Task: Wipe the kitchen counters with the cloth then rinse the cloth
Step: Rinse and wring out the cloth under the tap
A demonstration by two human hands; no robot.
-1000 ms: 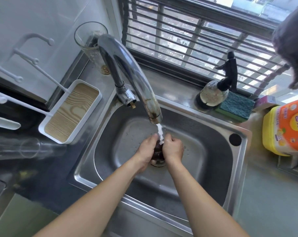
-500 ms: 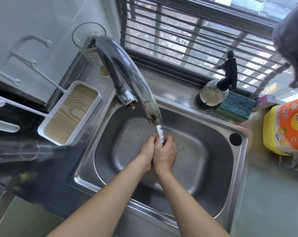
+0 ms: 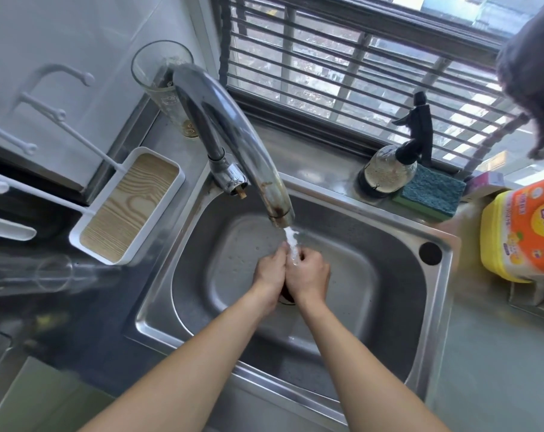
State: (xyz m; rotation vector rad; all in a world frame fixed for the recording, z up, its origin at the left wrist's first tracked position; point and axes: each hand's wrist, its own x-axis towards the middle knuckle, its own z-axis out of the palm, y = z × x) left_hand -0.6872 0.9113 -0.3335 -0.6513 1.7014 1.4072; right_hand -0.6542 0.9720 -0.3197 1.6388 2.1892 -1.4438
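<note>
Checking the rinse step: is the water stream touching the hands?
Touching. The head view shows the stream from the tap landing between the left hand and right hand.

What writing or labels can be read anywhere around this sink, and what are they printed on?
Yellow detergent bottle, orange label: large Chinese characters and rows of small print, cut off by the frame edge and too blurred to quote.
Tall glass behind the faucet: a faint printed cartoon outline, no legible words.
Small purple box beside the blue sponge: print too small to read.
Spray bottle, sink, white rack: no text visible.
</note>
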